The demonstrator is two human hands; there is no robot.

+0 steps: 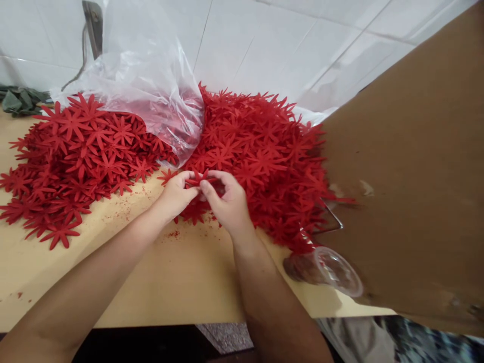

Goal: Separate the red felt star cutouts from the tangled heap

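Between my two hands is a red flower-shaped cutout point(200, 178) with narrow petals, pinched at its edges. My left hand point(179, 191) grips it from the left, fingertips and thumb together. From the right, my right hand point(228, 199) holds it with thumb and fingers, the thumb pressing near its middle. Right behind and beside my hands rises a big heap of the same red cutouts point(257, 151). Another pile of red cutouts point(83, 156) lies to the left, partly under a clear plastic bag point(151, 85). My fingers hide part of the held piece.
A tall brown cardboard panel point(408, 166) borders the right side. A clear plastic cup point(336, 272) lies on its side near the table point(181, 287) edge, by a bent metal wire point(335, 219). Red crumbs are scattered about. Dark green cloth point(22, 100) sits at the far left, below a tiled wall point(242, 45).
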